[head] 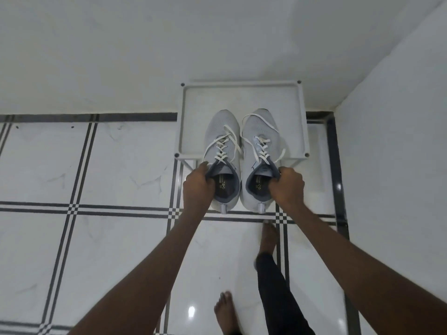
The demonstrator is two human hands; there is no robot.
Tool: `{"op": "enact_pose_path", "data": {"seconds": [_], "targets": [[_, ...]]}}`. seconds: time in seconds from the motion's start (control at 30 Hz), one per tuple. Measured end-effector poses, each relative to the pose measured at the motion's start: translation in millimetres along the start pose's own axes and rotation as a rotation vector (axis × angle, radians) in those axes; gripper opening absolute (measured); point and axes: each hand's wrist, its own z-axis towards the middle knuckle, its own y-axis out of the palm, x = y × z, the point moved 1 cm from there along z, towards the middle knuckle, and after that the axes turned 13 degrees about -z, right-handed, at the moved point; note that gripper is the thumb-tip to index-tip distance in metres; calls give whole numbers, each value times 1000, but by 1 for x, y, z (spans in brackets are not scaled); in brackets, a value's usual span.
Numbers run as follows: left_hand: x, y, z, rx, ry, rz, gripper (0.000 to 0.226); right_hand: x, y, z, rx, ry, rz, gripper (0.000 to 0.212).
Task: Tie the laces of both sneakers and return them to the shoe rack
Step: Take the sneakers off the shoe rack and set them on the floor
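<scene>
Two light grey sneakers with white laces are side by side, toes pointing away from me, over the top shelf of a white shoe rack [244, 86]. My left hand [197, 183] grips the collar of the left sneaker [221, 131]. My right hand [287, 183] grips the collar of the right sneaker [260, 131]. The laces on both hang loose, with long ends trailing over the sides. The heels stick out past the rack's front edge. Whether the soles rest on the shelf I cannot tell.
The rack stands in a corner, against the white back wall [145, 56] and close to a white wall on the right [399, 165]. The floor is glossy white tile with dark stripes [72, 209]. My bare feet [267, 238] stand just in front of the rack.
</scene>
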Motion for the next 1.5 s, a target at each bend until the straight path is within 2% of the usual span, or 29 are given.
{"op": "enact_pose_path", "data": {"seconds": [0.13,0.37,0.7,0.83,0.93,1.1,1.2,1.3,1.37,1.43,1.5], "targets": [[-46,9,-54,-23,-20,-35,40,26,44,-56,11,61,-2,14],[-149,57,-111,-76,-97,-30,46,75,138,-107,-86,114,13,10],[-313,207,-83,-116,-120,44,41,154,344,-51,-92,137,10,11],[-358,255,-59,-120,-104,45,40,175,405,-19,-81,127,-1,13],[-391,284,-39,-102,-99,49,47,184,448,3,-54,120,6,11],[-413,305,-21,-34,-15,40,46,188,477,28,12,132,22,10],[-415,310,-7,-38,5,51,37,188,483,44,54,67,-3,12],[-412,307,0,-62,42,175,28,188,482,54,16,57,-53,19],[-409,304,8,-46,117,282,36,185,477,59,29,68,-83,28],[-404,300,16,-44,162,349,45,177,469,61,122,52,-129,36],[-399,298,22,-93,144,336,49,167,462,60,284,-1,-132,37]]}}
